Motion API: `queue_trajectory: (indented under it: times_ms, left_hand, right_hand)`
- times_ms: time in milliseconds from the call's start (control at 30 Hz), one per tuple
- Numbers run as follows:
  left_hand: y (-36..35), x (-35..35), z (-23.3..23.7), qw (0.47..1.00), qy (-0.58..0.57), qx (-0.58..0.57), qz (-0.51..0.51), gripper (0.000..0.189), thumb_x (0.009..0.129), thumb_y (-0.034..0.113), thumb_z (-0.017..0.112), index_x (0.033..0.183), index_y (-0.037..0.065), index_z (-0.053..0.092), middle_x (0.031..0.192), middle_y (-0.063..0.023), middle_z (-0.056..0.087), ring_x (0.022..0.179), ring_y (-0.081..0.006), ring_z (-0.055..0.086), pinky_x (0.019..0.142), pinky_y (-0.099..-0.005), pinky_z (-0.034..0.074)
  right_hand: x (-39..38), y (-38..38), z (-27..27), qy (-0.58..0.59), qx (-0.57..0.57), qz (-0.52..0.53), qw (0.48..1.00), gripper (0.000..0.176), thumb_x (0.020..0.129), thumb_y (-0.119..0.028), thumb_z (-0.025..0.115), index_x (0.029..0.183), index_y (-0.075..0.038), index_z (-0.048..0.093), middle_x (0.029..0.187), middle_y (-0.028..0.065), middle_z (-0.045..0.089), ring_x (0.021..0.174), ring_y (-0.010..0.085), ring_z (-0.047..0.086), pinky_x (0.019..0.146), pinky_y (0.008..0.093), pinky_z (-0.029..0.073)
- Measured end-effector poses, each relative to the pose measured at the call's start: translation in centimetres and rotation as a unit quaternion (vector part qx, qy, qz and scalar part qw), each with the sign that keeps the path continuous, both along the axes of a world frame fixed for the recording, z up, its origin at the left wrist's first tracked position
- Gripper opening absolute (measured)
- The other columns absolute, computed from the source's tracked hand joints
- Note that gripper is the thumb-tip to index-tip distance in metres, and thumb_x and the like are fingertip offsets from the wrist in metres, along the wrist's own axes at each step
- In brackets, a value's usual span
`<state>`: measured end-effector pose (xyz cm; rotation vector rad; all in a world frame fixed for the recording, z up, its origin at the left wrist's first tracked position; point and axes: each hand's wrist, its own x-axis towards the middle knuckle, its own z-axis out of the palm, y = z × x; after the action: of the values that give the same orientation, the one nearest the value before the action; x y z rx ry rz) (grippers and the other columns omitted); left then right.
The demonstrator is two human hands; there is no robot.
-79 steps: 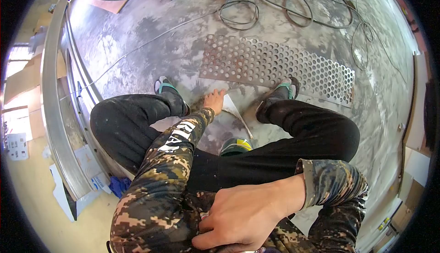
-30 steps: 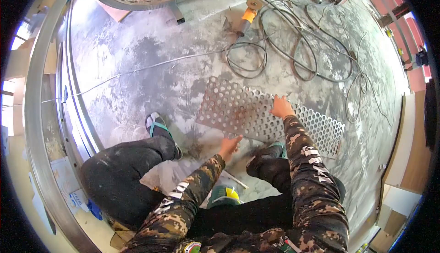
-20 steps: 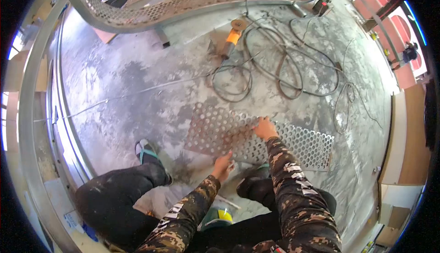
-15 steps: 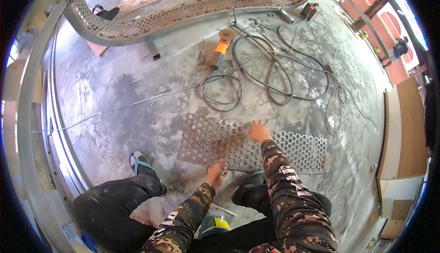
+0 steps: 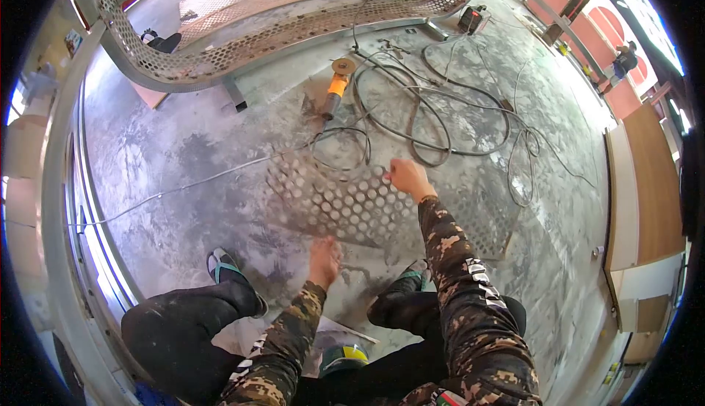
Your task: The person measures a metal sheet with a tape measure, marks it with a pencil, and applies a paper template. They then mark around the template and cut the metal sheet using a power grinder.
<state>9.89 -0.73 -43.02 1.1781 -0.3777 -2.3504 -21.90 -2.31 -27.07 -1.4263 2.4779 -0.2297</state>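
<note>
A perforated metal sheet (image 5: pixel 356 204), blurred by motion, is held in front of me over the concrete floor. My left hand (image 5: pixel 324 260) is closed on its near edge, with the fingertips partly hidden. Across the sheet, my right hand (image 5: pixel 411 178) grips the far edge with the fingers curled over. Beyond the sheet lies an orange and black angle grinder (image 5: pixel 336 91), its disc pointing away from me. A round container with a yellow label (image 5: pixel 345 358) stands between my legs.
Looped black cables (image 5: pixel 440 130) spread over the floor beyond my hands. A long curved frame with perforated metal (image 5: pixel 220 60) crosses the back. A metal rail (image 5: pixel 55 185) stands at left, wooden panels (image 5: pixel 653 193) at right. Another person (image 5: pixel 624 60) is far off at right.
Both hands have moved left and away from me with the perforated sheet, which is now blurred and looks lifted and tilted. The whole view has shifted slightly.
</note>
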Motion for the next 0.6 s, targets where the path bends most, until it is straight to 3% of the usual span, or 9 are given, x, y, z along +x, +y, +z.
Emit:
queue_trajectory:
  times_ms: [33, 167, 267, 333, 433, 467, 500, 567, 600]
  left_hand:
    - [-1.7, 0.3, -1.5, 0.999, 0.037, -0.029, 0.015, 0.079, 0.095, 0.033, 0.063, 0.153, 0.015, 0.014, 0.153, -0.0073, 0.033, 0.14, -0.0332, 0.033, 0.106, -0.0463, 0.032]
    - [-7.8, 1.0, 9.9, 0.989, 0.037, -0.102, 0.096, 0.067, 0.094, 0.031, 0.064, 0.15, 0.011, 0.031, 0.144, -0.0099, 0.038, 0.133, -0.0289, 0.037, 0.109, -0.0443, 0.029]
    - [-11.3, 1.6, 15.7, 0.979, 0.056, -0.167, 0.101, 0.076, 0.095, 0.033, 0.062, 0.155, 0.011, 0.02, 0.152, -0.0121, 0.029, 0.143, -0.0303, 0.025, 0.114, -0.0455, 0.025]
    - [-12.9, 1.7, 18.8, 0.951, 0.117, -0.273, 0.085, 0.067, 0.097, 0.031, 0.06, 0.151, 0.01, 0.028, 0.144, -0.0073, 0.041, 0.127, -0.0256, 0.043, 0.107, -0.042, 0.033]
    - [-12.5, 0.6, 22.8, 0.937, 0.088, -0.338, 0.033, 0.065, 0.097, 0.029, 0.06, 0.15, 0.008, 0.029, 0.142, -0.01, 0.044, 0.126, -0.0236, 0.045, 0.108, -0.0383, 0.034]
    - [-13.0, -0.6, 20.9, 0.914, 0.098, -0.393, 0.018, 0.065, 0.097, 0.029, 0.061, 0.15, 0.007, 0.03, 0.143, -0.0117, 0.043, 0.128, -0.023, 0.044, 0.109, -0.0368, 0.034]
    - [-13.4, -1.2, 18.9, 0.888, 0.098, -0.449, 0.008, 0.066, 0.096, 0.03, 0.062, 0.15, 0.006, 0.031, 0.144, -0.0133, 0.043, 0.129, -0.0225, 0.044, 0.11, -0.0353, 0.034]
    - [-10.8, -2.7, 22.7, 0.901, 0.039, -0.432, 0.009, 0.069, 0.095, 0.031, 0.065, 0.148, 0.003, 0.032, 0.146, -0.0157, 0.04, 0.133, -0.0251, 0.04, 0.113, -0.0376, 0.031]
    - [-11.9, -4.2, 19.9, 0.819, -0.058, -0.57, 0.024, 0.074, 0.093, 0.033, 0.067, 0.148, 0.0, 0.03, 0.148, -0.0195, 0.037, 0.137, -0.0297, 0.035, 0.114, -0.0405, 0.028]
  right_hand:
    - [0.6, -0.7, 2.9, -0.001, -0.017, 0.007, 1.0, 0.028, 0.084, -0.035, 0.07, 0.093, -0.009, 0.066, 0.089, 0.0159, 0.069, 0.089, 0.0387, 0.065, 0.074, 0.0481, 0.05]
    - [3.4, -2.6, 12.9, 0.018, -0.134, 0.033, 0.99, 0.022, 0.082, -0.032, 0.071, 0.092, -0.011, 0.071, 0.084, 0.0146, 0.07, 0.084, 0.0357, 0.066, 0.072, 0.0468, 0.051]
    - [5.2, -2.1, 19.1, 0.026, -0.211, 0.054, 0.976, 0.016, 0.081, -0.026, 0.072, 0.088, -0.012, 0.073, 0.078, 0.0139, 0.069, 0.076, 0.0343, 0.067, 0.068, 0.0441, 0.052]
    - [7.0, -1.0, 23.3, 0.016, -0.279, 0.055, 0.959, 0.012, 0.08, -0.022, 0.071, 0.085, -0.011, 0.073, 0.076, 0.0136, 0.069, 0.073, 0.0343, 0.067, 0.066, 0.0427, 0.053]
    - [9.2, 1.6, 28.2, 0.042, -0.399, 0.041, 0.915, 0.007, 0.081, -0.016, 0.069, 0.084, -0.011, 0.073, 0.075, 0.0132, 0.068, 0.069, 0.0332, 0.067, 0.062, 0.0392, 0.052]
    - [9.7, 2.5, 29.6, 0.081, -0.454, 0.031, 0.887, 0.007, 0.082, -0.014, 0.068, 0.085, -0.011, 0.073, 0.075, 0.013, 0.069, 0.068, 0.0322, 0.067, 0.062, 0.0371, 0.052]
    - [10.0, 3.6, 30.9, 0.082, -0.491, 0.02, 0.867, 0.006, 0.082, -0.01, 0.069, 0.087, -0.008, 0.072, 0.072, 0.0127, 0.067, 0.063, 0.0224, 0.067, 0.06, 0.0328, 0.051]
    - [8.8, 5.3, 31.6, -0.054, -0.556, -0.044, 0.828, 0.006, 0.087, -0.009, 0.07, 0.091, -0.005, 0.07, 0.076, 0.0045, 0.068, 0.069, 0.0073, 0.06, 0.062, 0.0259, 0.049]
    - [7.5, 6.4, 31.6, -0.109, -0.628, -0.015, 0.771, 0.007, 0.088, -0.011, 0.07, 0.093, -0.006, 0.07, 0.08, -0.0004, 0.068, 0.072, 0.0079, 0.06, 0.064, 0.025, 0.048]
